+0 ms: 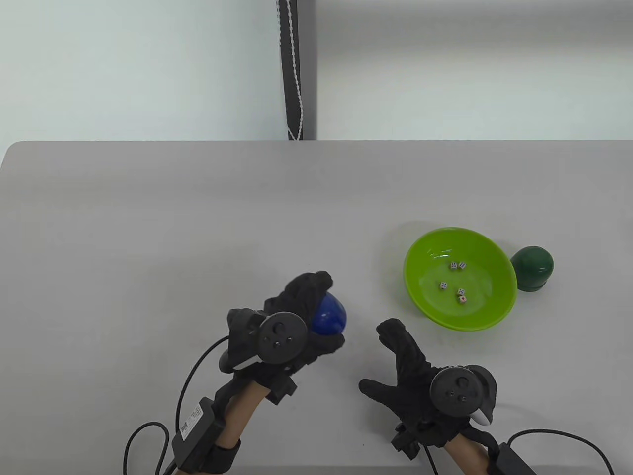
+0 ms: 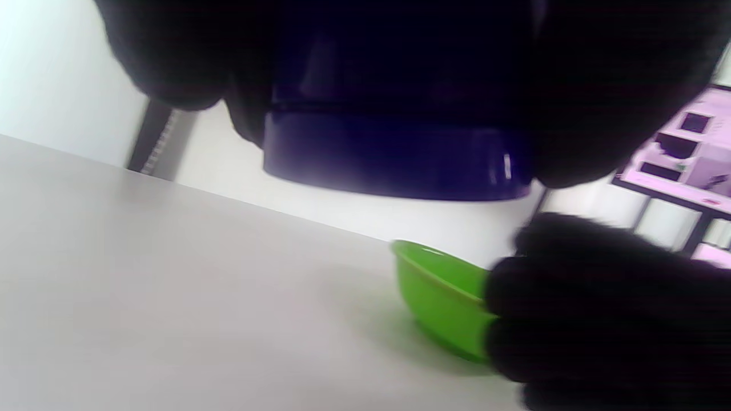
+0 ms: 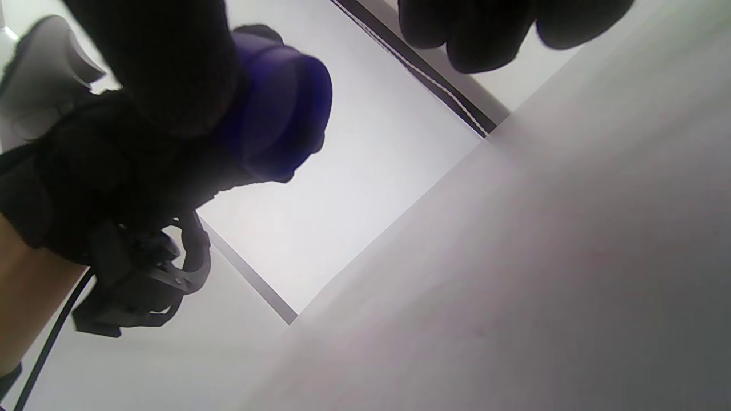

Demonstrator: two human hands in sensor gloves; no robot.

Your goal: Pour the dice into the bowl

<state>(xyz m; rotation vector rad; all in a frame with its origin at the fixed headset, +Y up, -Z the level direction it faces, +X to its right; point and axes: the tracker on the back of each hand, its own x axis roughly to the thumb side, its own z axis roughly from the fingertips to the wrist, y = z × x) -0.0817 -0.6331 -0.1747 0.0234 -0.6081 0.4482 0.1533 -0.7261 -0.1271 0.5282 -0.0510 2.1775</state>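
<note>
Counted on the table [image 1: 148, 222]: one green bowl [image 1: 489, 316], five dice [image 1: 453, 265] inside it, one dark green cup [image 1: 533, 267] standing mouth-down and touching the bowl's far right side, one blue cup [image 1: 330, 316].

Left hand [image 1: 292, 321]: we note its fingers wrapped round the blue cup, held off the table, left of the bowl and well apart from it.

Right hand [image 1: 420, 376]: fingers spread wide, holding nothing, near the bowl's front left.

By view: only the table view shows us the dice and the dark green cup. The left wrist view shows the blue cup's rim [image 2: 400, 165] clear of the table with the bowl [image 2: 440, 308] beyond. The right wrist view shows the blue cup [image 3: 280, 114] gripped in the left glove.
</note>
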